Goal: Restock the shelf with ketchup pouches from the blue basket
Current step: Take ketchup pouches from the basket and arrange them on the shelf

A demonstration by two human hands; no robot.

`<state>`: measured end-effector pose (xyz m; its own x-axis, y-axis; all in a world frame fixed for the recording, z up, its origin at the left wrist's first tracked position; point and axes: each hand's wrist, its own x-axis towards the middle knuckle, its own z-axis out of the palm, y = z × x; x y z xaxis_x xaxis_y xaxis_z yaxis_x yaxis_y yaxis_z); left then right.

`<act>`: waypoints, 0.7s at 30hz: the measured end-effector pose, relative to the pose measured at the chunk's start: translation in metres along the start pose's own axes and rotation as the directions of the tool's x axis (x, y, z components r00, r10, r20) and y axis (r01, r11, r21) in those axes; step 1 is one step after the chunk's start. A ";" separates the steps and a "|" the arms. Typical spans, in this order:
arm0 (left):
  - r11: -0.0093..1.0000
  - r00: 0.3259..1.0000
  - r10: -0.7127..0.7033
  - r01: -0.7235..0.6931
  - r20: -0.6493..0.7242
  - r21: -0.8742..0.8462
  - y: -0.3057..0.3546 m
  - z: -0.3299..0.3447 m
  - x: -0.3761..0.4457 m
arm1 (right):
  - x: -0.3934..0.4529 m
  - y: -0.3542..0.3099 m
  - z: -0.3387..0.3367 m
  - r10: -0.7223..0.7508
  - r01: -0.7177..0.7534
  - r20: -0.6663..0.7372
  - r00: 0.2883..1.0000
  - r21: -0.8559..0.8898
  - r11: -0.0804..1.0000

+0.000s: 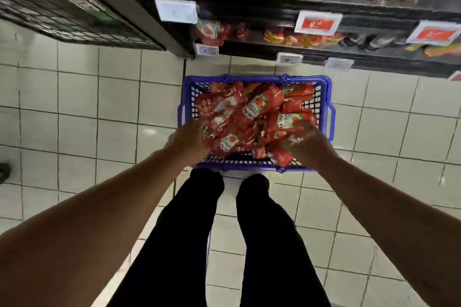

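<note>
Basket [326,97], blue plastic with mesh walls, on pale floor tiles [74,107] just past two dark trouser legs [189,232], close under the shelf [324,7] at twelve o'clock. Inside, a loose heap of ketchup pouches [259,104], red and glossy, crinkled foil, white-and-green labels turned every way, piled to about rim height. Left hand [188,136] at nine o'clock of the heap, over the near left corner of the basket, fingers down among the pouches; blurred, so cannot tell whether anything is gripped. Right hand [305,143] at four o'clock of the heap, over the near right corner, fingers bent down onto the pouches and touching them; hold likewise impossible to tell through the blur. Up on the shelf, more red pouches at twelve, price tags [318,23] along the front edges.
</note>
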<state>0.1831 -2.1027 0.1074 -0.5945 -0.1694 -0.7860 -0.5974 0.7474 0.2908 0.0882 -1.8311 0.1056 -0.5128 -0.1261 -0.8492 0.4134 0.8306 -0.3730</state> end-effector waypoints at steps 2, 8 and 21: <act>0.997 0.996 0.080 -0.080 -0.030 0.007 -0.008 0.017 0.040 | 0.034 0.009 0.017 -0.296 0.259 -0.118 0.948 -0.256 0.931; 0.960 0.962 0.228 -0.197 -0.152 0.199 -0.039 0.068 0.142 | 0.140 0.011 0.057 -0.592 0.499 0.169 0.788 -0.739 0.453; 0.893 0.955 0.245 -0.154 -0.169 0.423 -0.056 0.071 0.192 | 0.195 -0.004 0.082 -0.783 0.489 0.145 0.605 -0.844 0.221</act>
<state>0.1408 -2.1317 -0.0990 -0.8049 -0.0877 -0.5869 -0.2146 0.9651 0.1500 0.0483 -1.9039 -0.0888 -0.5245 -0.8055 -0.2758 -0.7943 0.5796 -0.1822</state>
